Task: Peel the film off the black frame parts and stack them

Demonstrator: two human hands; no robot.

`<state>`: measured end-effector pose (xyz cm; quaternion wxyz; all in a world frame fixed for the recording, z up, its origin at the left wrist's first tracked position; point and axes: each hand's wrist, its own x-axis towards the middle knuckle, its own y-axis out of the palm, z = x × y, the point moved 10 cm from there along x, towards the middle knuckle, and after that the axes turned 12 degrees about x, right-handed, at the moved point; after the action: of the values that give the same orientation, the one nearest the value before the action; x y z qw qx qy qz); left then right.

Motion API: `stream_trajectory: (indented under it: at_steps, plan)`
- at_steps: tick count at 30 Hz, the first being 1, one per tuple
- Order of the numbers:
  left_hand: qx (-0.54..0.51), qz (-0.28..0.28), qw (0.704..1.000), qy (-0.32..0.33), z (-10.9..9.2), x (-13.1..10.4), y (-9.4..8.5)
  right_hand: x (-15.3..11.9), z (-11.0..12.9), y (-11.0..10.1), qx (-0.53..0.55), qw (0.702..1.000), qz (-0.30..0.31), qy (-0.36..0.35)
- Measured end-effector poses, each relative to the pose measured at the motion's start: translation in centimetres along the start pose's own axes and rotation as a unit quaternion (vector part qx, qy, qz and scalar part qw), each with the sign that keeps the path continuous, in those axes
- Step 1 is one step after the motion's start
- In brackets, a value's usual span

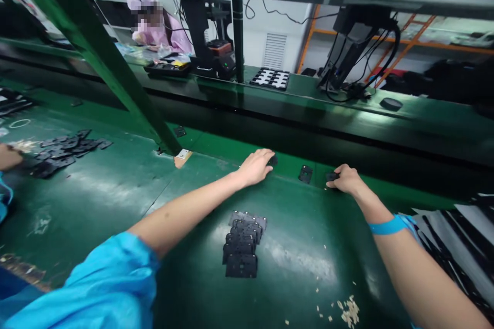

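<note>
At the far edge of the green bench, my left hand (255, 168) has its thumb and fingers closed around the edge of a small black plate (274, 160). My right hand (348, 180), further right, pinches another black plate (331, 177). Between the two hands lies a third black plate (305, 174), touched by neither. Nearer to me, several similar plates overlap in a short stack (241, 266). The fingers partly cover both held plates.
Tiny pale chips (350, 311) lie at the front right. Black-and-white strips (459, 247) are at the right edge. A green post (116, 82) slants down at left, beside a heap of black pieces (65, 149) and another person's hand (10, 157). A dark conveyor (289, 118) runs behind.
</note>
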<state>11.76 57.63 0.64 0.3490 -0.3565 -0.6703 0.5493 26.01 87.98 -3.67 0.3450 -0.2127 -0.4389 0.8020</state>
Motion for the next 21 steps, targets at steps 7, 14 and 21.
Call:
stream_trajectory:
  at_steps: [7, 14, 21]
  plan:
    - [0.019, 0.087, 0.995, 0.033, 0.5, 7.0, 2.6, -2.7, 0.8, -1.5, 0.100, 0.995, 0.003, -0.006]
    - [0.017, 0.122, 0.992, -0.005, 2.4, 5.4, 2.0, -9.4, 4.4, -1.4, 0.298, 0.947, 0.100, -0.063]
    - [0.051, 0.018, 0.998, -0.012, 4.8, -5.9, -4.8, -18.1, 3.7, -0.5, 0.391, 0.895, 0.211, -0.029]
